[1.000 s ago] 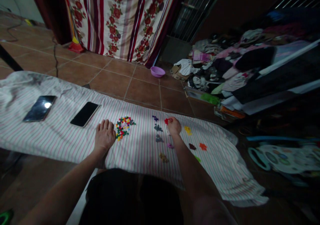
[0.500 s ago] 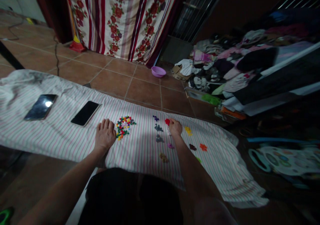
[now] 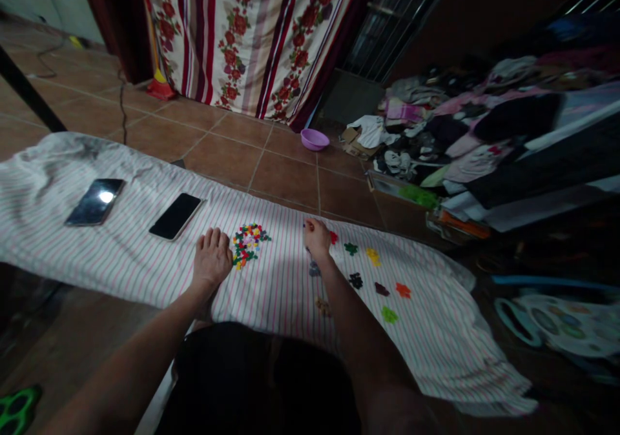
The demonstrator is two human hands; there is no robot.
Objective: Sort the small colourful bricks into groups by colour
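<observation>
Left hand (image 3: 213,254) flat by a mixed pile (image 3: 250,244), right hand (image 3: 316,236) bent among sorted colours

The person's left hand lies palm down with its fingers extended, just beside the mixed pile of small multicoloured pieces. The right hand is curled, its fingers drawn together and lowered toward the striped cloth (image 3: 276,293). A tiny dark bit (image 3: 305,226) shows at the fingertips; whether they pinch it cannot be told.

Close around the right hand sit single-colour clusters: red pieces (image 3: 334,237) just beside it, and grey pieces (image 3: 314,269) partly hidden by the wrist. Tan pieces (image 3: 323,306) lie nearer the person, left of the forearm. Right of that forearm are dark green pieces (image 3: 351,248), yellow pieces (image 3: 372,256), black pieces (image 3: 356,281), brown pieces (image 3: 382,289), orange pieces (image 3: 403,290) and lime pieces (image 3: 389,314).

Left of the left hand, a dark-screened phone (image 3: 175,216) rests on the cloth, with a second, glossy device (image 3: 95,202) beyond it, reflecting a light.

Past the cloth-covered worktop, a purple basin (image 3: 314,140) stands on the tiled floor (image 3: 232,138) near a floral curtain (image 3: 242,41); heaped clothes (image 3: 436,112) fill the right.
</observation>
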